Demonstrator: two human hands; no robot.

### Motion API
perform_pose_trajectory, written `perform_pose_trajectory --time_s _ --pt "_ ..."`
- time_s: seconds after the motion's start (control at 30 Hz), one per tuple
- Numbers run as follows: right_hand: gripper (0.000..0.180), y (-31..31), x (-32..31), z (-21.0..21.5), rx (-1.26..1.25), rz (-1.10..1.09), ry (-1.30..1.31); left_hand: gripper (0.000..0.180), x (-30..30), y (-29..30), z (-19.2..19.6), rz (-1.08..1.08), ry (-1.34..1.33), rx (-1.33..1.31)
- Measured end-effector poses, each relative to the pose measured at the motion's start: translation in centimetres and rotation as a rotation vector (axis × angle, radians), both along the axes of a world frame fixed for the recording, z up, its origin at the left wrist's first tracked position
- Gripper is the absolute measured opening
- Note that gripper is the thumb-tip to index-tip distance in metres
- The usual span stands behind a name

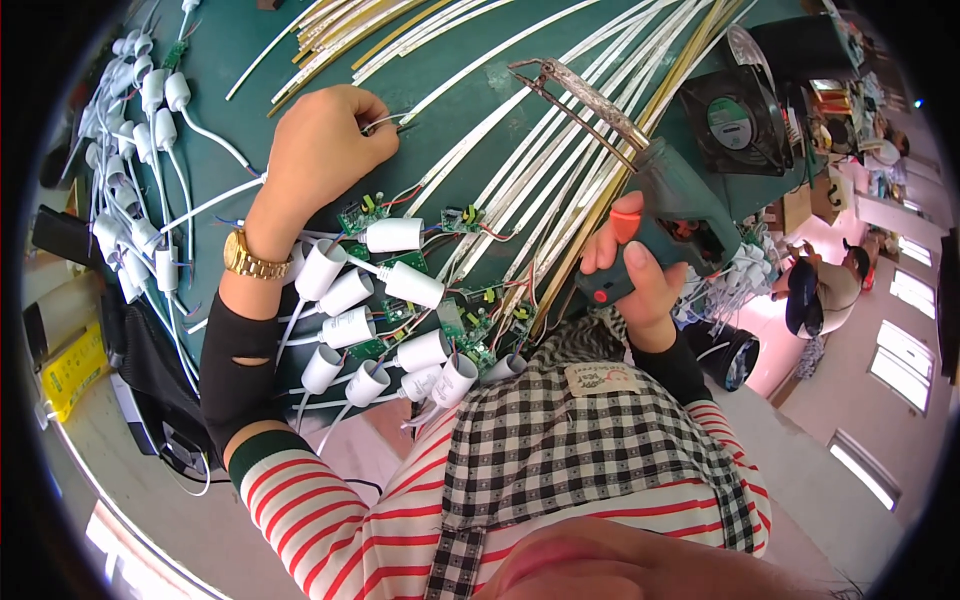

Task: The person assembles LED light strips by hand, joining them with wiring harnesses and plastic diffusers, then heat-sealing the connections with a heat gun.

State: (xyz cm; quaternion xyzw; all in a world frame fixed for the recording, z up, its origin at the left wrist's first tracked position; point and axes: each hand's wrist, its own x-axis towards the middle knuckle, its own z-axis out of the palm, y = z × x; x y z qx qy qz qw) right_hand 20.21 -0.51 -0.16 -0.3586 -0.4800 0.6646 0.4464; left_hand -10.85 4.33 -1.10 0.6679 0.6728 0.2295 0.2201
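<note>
Workbench (230, 120) in dark green fills the upper frame, crossed by long white LED strips (520, 130) fanning toward the upper right. White cylindrical capacitors (395, 235) with small green circuit boards (352, 217) cluster at centre. At centre right, the right hand (640, 275) wraps tightly around a green soldering gun (665, 205), its tip pointing up-left. Upper centre, the left hand (320, 150) pinches thin wires (385, 120) between closed fingertips.
</note>
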Motion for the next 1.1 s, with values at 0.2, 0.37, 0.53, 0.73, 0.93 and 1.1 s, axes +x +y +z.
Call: perform_pose_trajectory --time_s 0.2,0.37,0.53,0.73,0.93,1.1 --pt "0.041 0.3 0.6 0.0 0.015 -0.025 0.073 0.019 0.2 -0.2 0.5 0.003 -0.015 -0.014" --pt "0.041 0.4 0.8 -0.3 0.035 -0.050 0.065 0.018 0.2 -0.2 0.3 -0.011 -0.004 0.016" --pt "0.041 0.4 1.3 -0.4 0.031 -0.037 0.082 0.017 0.4 -0.1 0.6 -0.012 -0.009 -0.005" --pt "0.042 0.1 1.6 -0.7 0.028 -0.005 0.069 0.017 0.3 -0.1 0.5 -0.013 0.000 0.012" --pt "0.045 0.0 1.9 -0.9 0.031 -0.009 0.051 0.016 0.6 -0.3 0.7 -0.032 0.019 0.004" --pt "0.044 -0.1 2.0 -1.1 -0.001 0.009 0.073 0.016 0.6 -0.4 0.7 -0.068 0.035 0.012"
